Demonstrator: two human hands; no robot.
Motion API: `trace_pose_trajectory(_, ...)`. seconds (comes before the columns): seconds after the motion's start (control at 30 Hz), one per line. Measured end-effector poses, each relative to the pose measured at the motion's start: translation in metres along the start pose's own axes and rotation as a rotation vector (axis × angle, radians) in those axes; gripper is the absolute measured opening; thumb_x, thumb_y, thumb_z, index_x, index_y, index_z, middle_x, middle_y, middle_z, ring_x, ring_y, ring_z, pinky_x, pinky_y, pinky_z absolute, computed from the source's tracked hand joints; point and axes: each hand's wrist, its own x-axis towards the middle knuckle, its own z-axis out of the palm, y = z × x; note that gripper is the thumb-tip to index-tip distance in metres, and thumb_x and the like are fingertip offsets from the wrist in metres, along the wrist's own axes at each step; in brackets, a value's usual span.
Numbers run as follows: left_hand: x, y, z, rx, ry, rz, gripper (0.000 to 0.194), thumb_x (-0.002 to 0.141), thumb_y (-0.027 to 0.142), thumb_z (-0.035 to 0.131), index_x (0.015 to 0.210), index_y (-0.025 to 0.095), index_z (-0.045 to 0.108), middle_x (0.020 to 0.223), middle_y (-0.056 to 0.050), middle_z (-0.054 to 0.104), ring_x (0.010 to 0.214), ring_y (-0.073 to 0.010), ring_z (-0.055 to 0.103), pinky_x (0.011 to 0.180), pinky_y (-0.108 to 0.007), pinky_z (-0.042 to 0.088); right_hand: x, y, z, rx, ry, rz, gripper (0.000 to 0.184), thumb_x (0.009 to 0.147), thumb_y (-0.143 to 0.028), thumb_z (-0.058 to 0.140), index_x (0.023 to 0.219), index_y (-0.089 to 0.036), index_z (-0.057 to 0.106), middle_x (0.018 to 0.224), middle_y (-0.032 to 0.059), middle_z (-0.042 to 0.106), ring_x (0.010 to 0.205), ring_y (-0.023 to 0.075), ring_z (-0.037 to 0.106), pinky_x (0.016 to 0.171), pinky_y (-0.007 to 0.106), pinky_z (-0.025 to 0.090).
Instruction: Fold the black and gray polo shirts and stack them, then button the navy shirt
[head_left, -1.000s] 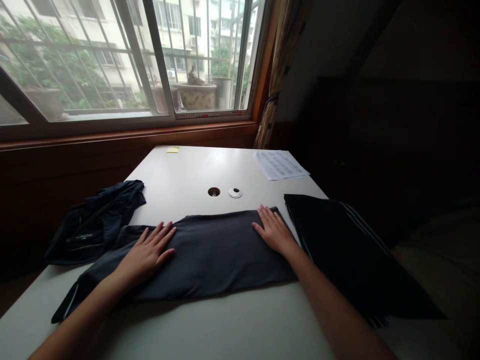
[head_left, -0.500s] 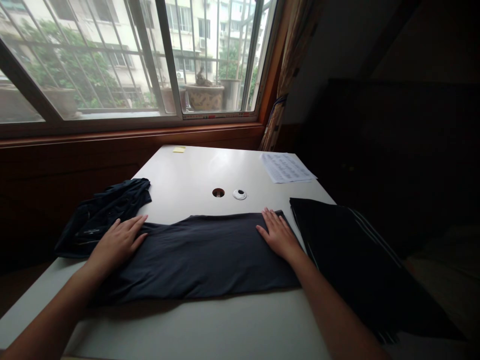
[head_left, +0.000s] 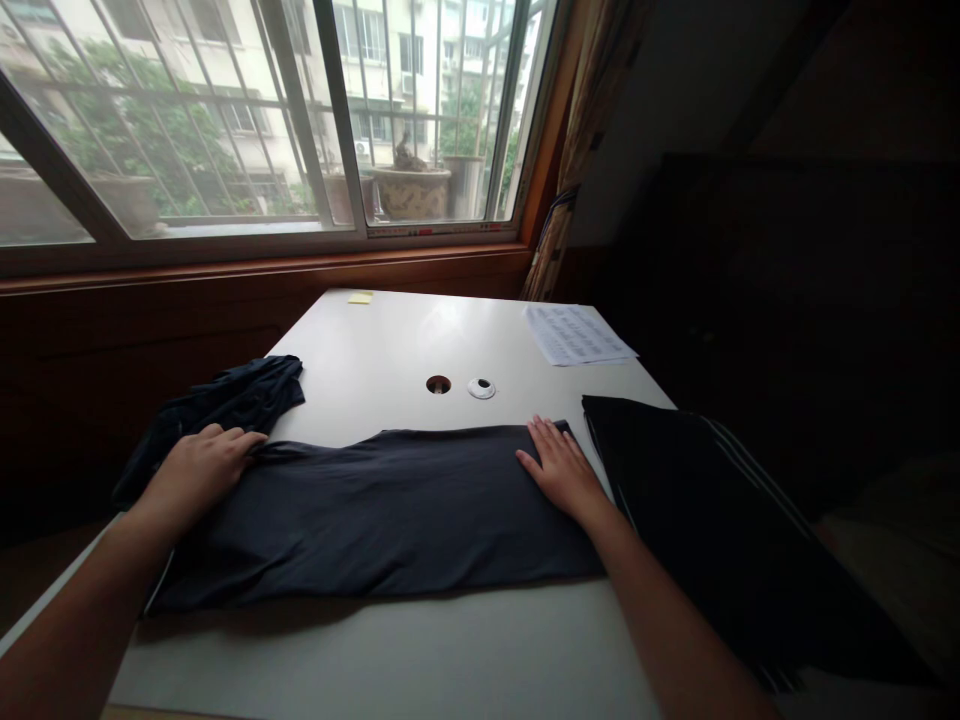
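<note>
A dark grey garment (head_left: 405, 515) lies folded lengthwise across the white table, with slight wrinkles toward its left part and a thin white line at its left end. My left hand (head_left: 202, 468) is closed on the upper left corner of this garment, fingers curled with their tips at the cloth. On the garment's upper right corner my right hand (head_left: 561, 468) rests flat, its fingers stretched out and the thumb apart. Just behind my left hand is a crumpled dark navy garment (head_left: 244, 392), partly hidden by that hand.
Black cloth with white stripes (head_left: 697, 510) hangs over the table's right edge. Printed sheets (head_left: 577, 335) lie at the back right, a yellow sticky note (head_left: 360, 298) at the back left. Between them are a cable hole (head_left: 439, 385) and a white ring (head_left: 481, 388) on the table (head_left: 390, 655).
My left hand has shifted left and its spread fingers have curled onto the garment's corner. The garment's left end now shows its white line. My right hand stays in place.
</note>
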Motion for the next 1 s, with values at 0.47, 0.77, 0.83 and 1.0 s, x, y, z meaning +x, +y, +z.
trace_pose_trajectory(0.47, -0.040, 0.112, 0.017, -0.175, 0.114, 0.200, 0.058, 0.102, 0.054, 0.037, 0.153, 0.027, 0.039, 0.158, -0.006, 0.042, 0.146, -0.0295, 0.037, 0.118, -0.051, 0.032, -0.001, -0.002, -0.002, -0.019, 0.003, 0.020, 0.071, 0.102, -0.055, 0.024, 0.156, -0.010, 0.031, 0.164, 0.0120, 0.025, 0.153, 0.0244, 0.021, 0.124, 0.045, 0.017)
trace_pose_trajectory(0.77, -0.078, 0.062, 0.060, -0.176, 0.006, 0.035, 0.064, 0.101, 0.051, 0.037, 0.159, 0.027, 0.023, 0.164, -0.004, 0.026, 0.151, -0.0279, 0.028, 0.121, -0.050, 0.028, 0.001, 0.007, 0.009, -0.012, 0.012, 0.001, 0.071, 0.102, -0.056, 0.026, 0.158, -0.012, 0.028, 0.164, 0.0115, 0.026, 0.152, 0.0249, 0.022, 0.124, 0.047, 0.018)
trace_pose_trajectory(0.83, -0.079, 0.055, 0.061, -0.171, 0.014, 0.042, 0.065, 0.101, 0.050, 0.037, 0.159, 0.026, 0.022, 0.165, -0.004, 0.025, 0.151, -0.0270, 0.027, 0.121, -0.047, 0.028, 0.000, 0.008, 0.009, -0.014, 0.013, -0.003, 0.072, 0.102, -0.057, 0.025, 0.157, -0.012, 0.029, 0.164, 0.0112, 0.025, 0.152, 0.0246, 0.022, 0.124, 0.046, 0.018)
trace_pose_trajectory(1.0, -0.084, 0.055, 0.065, -0.140, 0.055, -0.014, 0.063, 0.102, 0.048, 0.034, 0.158, 0.023, 0.026, 0.165, -0.008, 0.026, 0.151, -0.0273, 0.028, 0.120, -0.048, 0.028, -0.001, 0.008, 0.006, -0.012, 0.020, -0.002, 0.071, 0.101, -0.056, 0.028, 0.156, -0.012, 0.031, 0.165, 0.0113, 0.025, 0.152, 0.0245, 0.022, 0.124, 0.045, 0.017)
